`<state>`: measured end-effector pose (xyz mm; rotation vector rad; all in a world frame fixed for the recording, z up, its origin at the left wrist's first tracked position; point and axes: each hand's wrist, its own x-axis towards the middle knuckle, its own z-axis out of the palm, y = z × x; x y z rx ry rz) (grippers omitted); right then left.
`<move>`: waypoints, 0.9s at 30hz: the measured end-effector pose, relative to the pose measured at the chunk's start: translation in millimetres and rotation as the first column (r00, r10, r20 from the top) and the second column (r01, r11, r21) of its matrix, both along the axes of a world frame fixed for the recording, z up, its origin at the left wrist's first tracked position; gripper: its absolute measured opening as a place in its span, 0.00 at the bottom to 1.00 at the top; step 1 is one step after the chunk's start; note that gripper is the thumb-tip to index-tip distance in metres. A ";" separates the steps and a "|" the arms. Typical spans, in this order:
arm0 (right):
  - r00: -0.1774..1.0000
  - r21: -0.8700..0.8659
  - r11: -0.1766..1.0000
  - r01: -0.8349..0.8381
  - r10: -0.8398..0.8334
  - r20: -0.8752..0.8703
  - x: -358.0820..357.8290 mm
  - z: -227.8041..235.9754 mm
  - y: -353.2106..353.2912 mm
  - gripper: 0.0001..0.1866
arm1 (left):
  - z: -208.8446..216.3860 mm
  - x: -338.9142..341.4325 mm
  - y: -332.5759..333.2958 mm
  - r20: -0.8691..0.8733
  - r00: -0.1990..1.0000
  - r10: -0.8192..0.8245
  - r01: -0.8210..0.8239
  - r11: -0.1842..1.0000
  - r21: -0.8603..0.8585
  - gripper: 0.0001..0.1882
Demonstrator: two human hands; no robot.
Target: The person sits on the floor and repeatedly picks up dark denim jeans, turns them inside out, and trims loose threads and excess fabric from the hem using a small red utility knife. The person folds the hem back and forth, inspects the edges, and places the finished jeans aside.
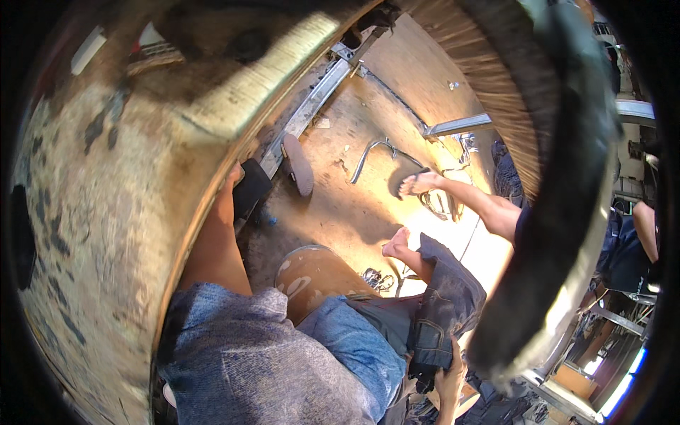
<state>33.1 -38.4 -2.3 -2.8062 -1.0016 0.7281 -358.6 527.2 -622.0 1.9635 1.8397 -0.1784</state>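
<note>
My left hand (232, 177) reaches up along the rim of a big, stained wooden board (106, 212) that fills the left side. Its fingers go behind the rim, next to a black block (250, 188), so its grip is hidden. My right hand (450, 375) rests with fingers apart on the dark denim trouser leg (443, 304) by my knee and holds nothing. My bare foot (397, 244) stands on the sunlit concrete floor (340, 205).
A brown round stool top (312, 273) sits between my legs. On the floor lie a sandal (297, 164), a metal rail (312, 103) and a bent metal rod (372, 152). Another person's sandalled foot (418, 183) steps in. A dark curved tyre-like rim (559, 212) arcs across the right.
</note>
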 end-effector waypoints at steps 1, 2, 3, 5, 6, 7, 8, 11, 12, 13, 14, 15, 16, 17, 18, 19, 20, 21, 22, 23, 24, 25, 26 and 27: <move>1.000 0.001 1.000 0.012 -0.012 -0.011 -2.4 -0.9 -0.3 0.48 | 0.5 -1.8 -0.3 0.021 1.000 0.015 -0.015 1.000 -0.011 0.34; 1.000 0.001 1.000 0.010 -0.010 -0.006 -2.4 -1.1 3.0 0.48 | 1.4 -2.3 1.5 0.031 0.999 0.030 -0.029 0.999 -0.024 0.34; 1.000 0.002 1.000 0.004 -0.004 0.001 -3.7 -2.1 0.0 0.48 | 3.2 -3.4 0.1 0.048 0.998 0.047 -0.045 0.998 -0.037 0.34; 1.000 -0.002 1.000 -0.009 0.009 0.016 -4.2 -3.9 -5.5 0.48 | 4.9 -3.2 -2.6 0.071 0.994 0.079 -0.074 0.995 -0.062 0.34; 1.000 -0.002 1.000 -0.005 0.005 0.018 -5.2 -4.6 -8.7 0.48 | 5.3 -3.0 -3.0 0.079 0.993 0.086 -0.081 0.994 -0.071 0.34; 1.000 0.003 1.000 -0.004 0.004 0.023 -5.2 -4.2 -12.3 0.48 | 6.0 -2.7 -3.8 0.087 0.992 0.090 -0.083 0.993 -0.082 0.34; 1.000 0.008 1.000 -0.004 0.004 0.029 -6.8 -5.0 -16.5 0.48 | 6.1 -2.4 -4.2 0.096 0.991 0.094 -0.086 0.992 -0.088 0.34; 0.998 0.008 1.000 -0.004 0.004 0.058 -9.8 -5.3 -21.5 0.49 | 6.1 0.0 -4.7 0.117 0.986 0.122 -0.109 0.988 -0.112 0.34; 0.997 0.002 1.000 -0.003 0.003 0.073 -11.5 -5.2 -22.8 0.49 | 6.6 1.0 -5.3 0.125 0.983 0.136 -0.121 0.985 -0.122 0.34; 0.996 -0.004 1.000 -0.001 0.002 0.087 -12.8 -5.5 -21.3 0.49 | 6.8 2.0 -4.9 0.132 0.981 0.145 -0.128 0.983 -0.129 0.34; 0.996 -0.007 1.000 0.005 -0.004 0.090 -14.2 -4.9 -20.6 0.49 | 7.2 3.6 -5.5 0.138 0.977 0.161 -0.142 0.980 -0.138 0.33; 0.995 -0.015 1.000 0.013 -0.011 0.097 -15.8 -5.2 -18.9 0.49 | 7.2 3.7 -4.9 0.150 0.973 0.175 -0.152 0.977 -0.149 0.33; 0.997 -0.006 1.000 0.030 -0.029 0.073 -16.7 -4.8 -17.3 0.49 | 6.1 5.0 -5.2 0.158 0.969 0.189 -0.164 0.974 -0.159 0.33; 0.998 0.003 0.999 0.048 -0.048 0.049 -18.0 -4.9 -16.4 0.49 | 4.0 4.0 -4.6 0.161 0.966 0.203 -0.175 0.969 -0.172 0.33; 0.997 0.011 0.998 0.066 -0.067 0.026 -18.4 -5.0 -15.3 0.49 | 0.1 4.1 -4.3 0.173 0.960 0.219 -0.187 0.965 -0.185 0.33; 0.997 0.009 0.998 0.070 -0.070 0.023 -19.2 -5.2 -15.6 0.49 | -5.6 2.4 -4.1 0.180 0.955 0.237 -0.200 0.959 -0.201 0.33; 0.997 0.013 0.997 0.071 -0.071 0.021 -19.2 -5.6 -15.5 0.49 | -12.3 1.0 -3.5 0.195 0.946 0.258 -0.216 0.953 -0.213 0.33; 0.997 0.019 0.997 0.072 -0.073 0.016 -19.5 -5.9 -17.0 0.49 | -19.8 -0.7 -4.5 0.207 0.936 0.286 -0.236 0.943 -0.234 0.33; 0.998 0.031 0.998 0.059 -0.059 0.016 -19.2 -6.3 -17.9 0.49 | -28.5 -4.1 -3.7 0.221 0.924 0.312 -0.254 0.933 -0.257 0.33; 0.999 0.042 0.998 0.046 -0.047 0.016 -18.9 -7.0 -19.9 0.49 | -37.1 -5.4 -6.8 0.236 0.918 0.319 -0.253 0.929 -0.271 0.33; 0.999 0.051 0.998 0.033 -0.034 0.019 -18.5 -7.2 -21.4 0.49 | -43.6 -9.0 -7.5 0.242 0.948 0.208 -0.158 0.965 -0.209 0.37; 0.999 0.050 0.998 0.037 -0.038 0.015 -18.1 -8.0 -23.2 0.49 | -46.8 -11.1 -13.6 0.272 0.962 0.030 0.000 0.994 -0.109 0.41; 0.999 0.048 0.998 0.041 -0.042 0.011 -17.7 -7.9 -24.6 0.49 | -45.3 -13.0 -18.8 0.287 0.946 -0.151 0.155 0.988 0.009 0.46; 0.999 0.047 0.998 0.045 -0.045 0.004 -17.7 -8.1 -25.6 0.50 | -38.9 -14.8 -25.6 0.276 0.895 -0.350 0.320 0.936 0.149 0.51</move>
